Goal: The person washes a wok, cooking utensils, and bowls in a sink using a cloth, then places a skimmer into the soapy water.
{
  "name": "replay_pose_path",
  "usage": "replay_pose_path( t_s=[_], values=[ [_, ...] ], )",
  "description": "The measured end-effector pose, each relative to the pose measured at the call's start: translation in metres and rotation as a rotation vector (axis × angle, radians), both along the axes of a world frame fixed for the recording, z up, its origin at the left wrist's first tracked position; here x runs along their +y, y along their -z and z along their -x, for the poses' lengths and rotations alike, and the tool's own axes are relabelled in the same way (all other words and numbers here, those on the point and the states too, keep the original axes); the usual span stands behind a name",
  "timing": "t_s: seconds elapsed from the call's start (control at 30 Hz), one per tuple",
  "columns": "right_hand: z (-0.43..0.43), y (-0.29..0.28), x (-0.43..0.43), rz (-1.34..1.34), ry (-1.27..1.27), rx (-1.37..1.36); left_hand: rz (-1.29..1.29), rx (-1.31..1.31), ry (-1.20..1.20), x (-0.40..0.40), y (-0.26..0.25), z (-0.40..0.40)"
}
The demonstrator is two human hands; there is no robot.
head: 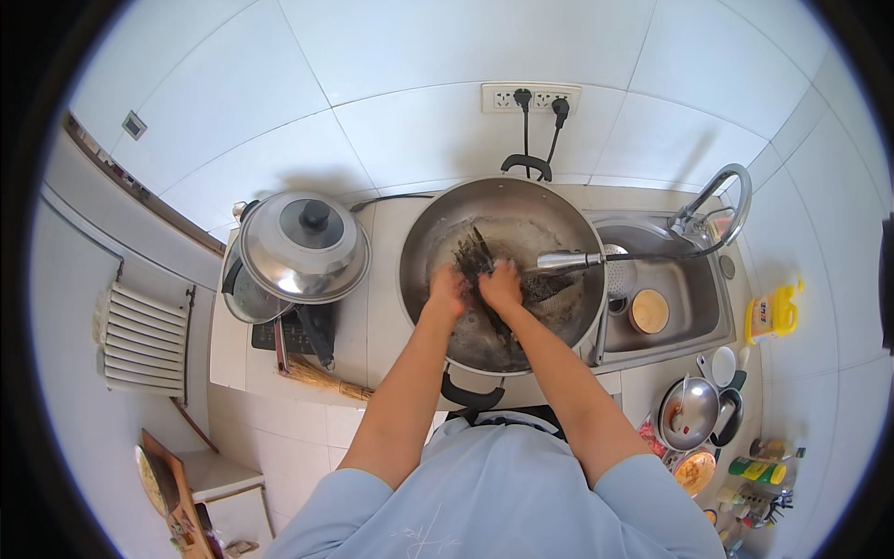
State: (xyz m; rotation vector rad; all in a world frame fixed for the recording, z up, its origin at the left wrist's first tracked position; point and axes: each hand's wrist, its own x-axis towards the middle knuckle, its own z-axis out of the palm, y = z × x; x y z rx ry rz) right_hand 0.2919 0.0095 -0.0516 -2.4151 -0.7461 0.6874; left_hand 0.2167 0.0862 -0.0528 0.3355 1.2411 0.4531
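Observation:
A large two-handled metal pan stands on the counter, its right rim over the edge of the sink. Cloudy water and a dark, stringy mass lie in it; what the mass is I cannot tell. My left hand is at the left side of the mass, fingers bent and blurred. Close to its right, my right hand touches the dark strands, its fingertips partly hidden. The pull-out faucet head reaches over the pan's right rim, near my right hand. A slotted metal ladle rests between pan and sink.
Left of the pan stand a lidded pot and a straw brush. The steel sink holds a small bowl. Farther right are a yellow jug, a metal bowl and several bottles. Two plugs sit in the wall socket.

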Motion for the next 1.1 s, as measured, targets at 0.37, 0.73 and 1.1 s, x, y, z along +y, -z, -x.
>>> replay_pose_path(
  t_s=[0.37,0.73,1.1],
  values=[
    [0.006,0.015,-0.019,-0.291,-0.361,0.326,-0.548,-0.045,0.177,-0.005,-0.046,-0.032],
    [0.021,-0.049,-0.034,-0.276,-0.277,0.285,-0.686,-0.262,-0.013,0.047,-0.081,-0.018],
    [0.012,-0.049,-0.047,-0.262,-0.41,-0.003,-1.191,0.609,0.764,0.02,0.02,-0.02]
  ],
)
